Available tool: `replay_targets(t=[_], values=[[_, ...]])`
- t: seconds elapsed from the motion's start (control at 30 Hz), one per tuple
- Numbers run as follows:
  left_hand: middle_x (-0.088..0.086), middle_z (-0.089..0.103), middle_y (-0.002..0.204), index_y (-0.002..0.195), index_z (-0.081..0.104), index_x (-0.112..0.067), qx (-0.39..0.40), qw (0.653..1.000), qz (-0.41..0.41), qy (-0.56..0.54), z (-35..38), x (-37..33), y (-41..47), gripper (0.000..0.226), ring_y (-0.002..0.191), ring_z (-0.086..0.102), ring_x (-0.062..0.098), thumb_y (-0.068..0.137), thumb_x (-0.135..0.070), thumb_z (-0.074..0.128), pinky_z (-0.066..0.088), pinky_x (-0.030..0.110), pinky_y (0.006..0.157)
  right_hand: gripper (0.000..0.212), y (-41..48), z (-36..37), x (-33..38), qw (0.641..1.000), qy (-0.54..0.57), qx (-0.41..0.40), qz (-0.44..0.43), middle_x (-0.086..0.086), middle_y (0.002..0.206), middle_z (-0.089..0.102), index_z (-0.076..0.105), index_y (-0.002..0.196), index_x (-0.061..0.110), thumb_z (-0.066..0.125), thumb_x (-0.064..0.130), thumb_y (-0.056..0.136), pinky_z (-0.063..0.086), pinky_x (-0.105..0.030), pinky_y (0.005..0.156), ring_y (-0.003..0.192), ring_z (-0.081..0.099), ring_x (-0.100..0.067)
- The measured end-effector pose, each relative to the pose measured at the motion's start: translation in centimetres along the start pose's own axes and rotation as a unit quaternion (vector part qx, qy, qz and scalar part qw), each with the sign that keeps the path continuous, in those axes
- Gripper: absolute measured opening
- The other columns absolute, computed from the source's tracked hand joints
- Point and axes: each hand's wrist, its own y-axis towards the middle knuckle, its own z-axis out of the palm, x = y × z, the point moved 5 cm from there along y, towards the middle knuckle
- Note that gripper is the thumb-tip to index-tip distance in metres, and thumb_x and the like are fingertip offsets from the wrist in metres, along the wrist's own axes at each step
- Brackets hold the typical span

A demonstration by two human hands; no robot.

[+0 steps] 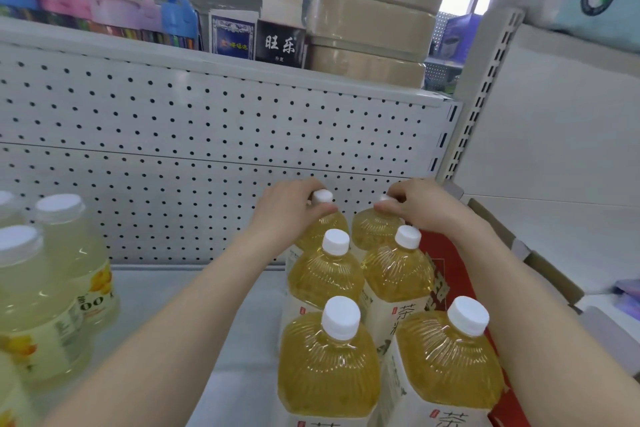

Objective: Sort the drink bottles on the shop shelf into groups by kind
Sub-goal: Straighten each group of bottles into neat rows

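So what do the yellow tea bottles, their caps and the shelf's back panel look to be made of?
Tea bottles: clear, glossy plastic by the look; the yellow liquid shows through and the ribbed shoulders catch highlights. Caps: opaque white plastic, smooth, probably screw-on. Back panel: likely painted sheet metal, matte off-white, punched with regular rows of holes. The left hand and right hand each grip a rear bottle at the neck.

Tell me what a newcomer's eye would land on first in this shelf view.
First, the six amber tea bottles with white caps, packed in two rows at lower right. The left hand and right hand each grip the neck of one bottle in the back pair, against the white pegboard. At far left stand the pale yellow drink bottles.
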Motion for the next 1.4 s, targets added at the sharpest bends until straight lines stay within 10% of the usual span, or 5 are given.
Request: replay_targets(t=[0.23, 0.67, 0.87, 1.23, 1.4], values=[[-0.005, 0.070, 0.102, 0.119, 0.066, -0.027, 0.050, 0.997, 0.015, -0.060, -0.7, -0.1, -0.8, 0.027, 0.095, 0.061, 0.014, 0.094, -0.038, 0.063, 0.044, 0.028, 0.076, 0.012, -1.4, -0.1, -0.3, 0.995, 0.071, 0.024, -0.062, 0.010, 0.083, 0.061, 0.059, 0.090, 0.031, 0.062, 0.040, 0.097, 0.038, -0.024, 0.061, 0.073, 0.053, -0.005], [0.000, 0.067, 0.114, 0.133, 0.057, -0.028, 0.091, 0.992, 0.024, -0.082, -0.3, -0.4, -2.0, 0.032, 0.098, 0.060, 0.017, 0.102, -0.030, 0.052, 0.049, 0.033, 0.084, 0.029, -2.3, -0.3, 0.1, 0.995, 0.103, -0.016, 0.001, 0.008, 0.088, 0.071, 0.072, 0.095, 0.024, 0.067, 0.053, 0.089, 0.043, -0.024, 0.062, 0.081, 0.062, -0.010], [-0.003, 0.055, 0.143, 0.150, 0.037, -0.030, 0.072, 0.993, -0.019, -0.093, -0.1, 1.1, -4.1, 0.054, 0.127, 0.054, 0.021, 0.100, -0.041, 0.052, 0.041, 0.033, 0.097, 0.043, -6.1, -1.4, 0.0, 0.988, 0.151, -0.004, 0.033, 0.003, 0.127, 0.062, 0.057, 0.137, 0.029, 0.047, 0.051, 0.101, 0.045, -0.032, 0.085, 0.109, 0.059, -0.017], [-0.010, 0.052, 0.146, 0.143, 0.049, -0.041, 0.050, 0.958, -0.092, -0.269, 1.7, 3.3, -8.6, 0.041, 0.131, 0.052, 0.020, 0.102, -0.038, 0.049, 0.047, 0.047, 0.106, 0.039, -11.9, 0.6, -0.9, 0.968, 0.225, 0.023, 0.107, 0.001, 0.102, 0.066, 0.064, 0.108, 0.026, 0.053, 0.061, 0.095, 0.050, -0.034, 0.076, 0.086, 0.062, -0.019], [-0.011, 0.056, 0.136, 0.139, 0.053, -0.032, -0.033, 0.960, -0.072, -0.267, -0.4, 1.9, -14.0, 0.039, 0.119, 0.051, 0.005, 0.105, -0.043, 0.039, 0.041, 0.033, 0.106, 0.038, -16.8, 0.9, -1.9, 0.896, 0.362, -0.220, 0.137, 0.004, 0.098, 0.073, 0.069, 0.088, 0.032, 0.041, 0.056, 0.101, 0.052, -0.046, 0.094, 0.098, 0.067, -0.021]])
